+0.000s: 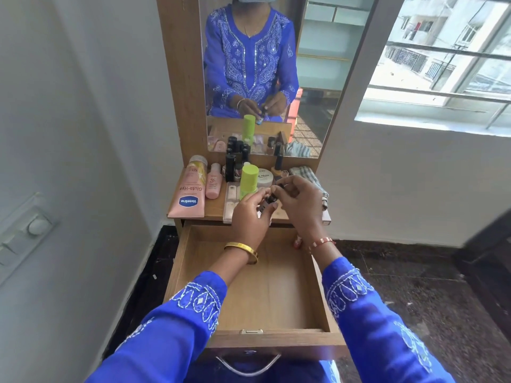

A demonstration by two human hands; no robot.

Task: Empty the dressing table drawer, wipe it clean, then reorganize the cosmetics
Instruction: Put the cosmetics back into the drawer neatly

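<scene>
Dressing table top point(214, 208) crowded; both hands point(276, 205) pinch small dark bottle point(272, 199) above bare drawer point(265, 294).

Pink tube point(188, 194) reads "Vaseline Gluta-Hya"; white jar point(265, 176) perhaps "Polish" (partly hidden).

On the table point(215, 208): two pink tubes point(190, 189), one green-capped bottle point(249, 181), one white jar point(265, 176), one checked cloth point(307, 175). One open drawer point(276, 286).
</scene>
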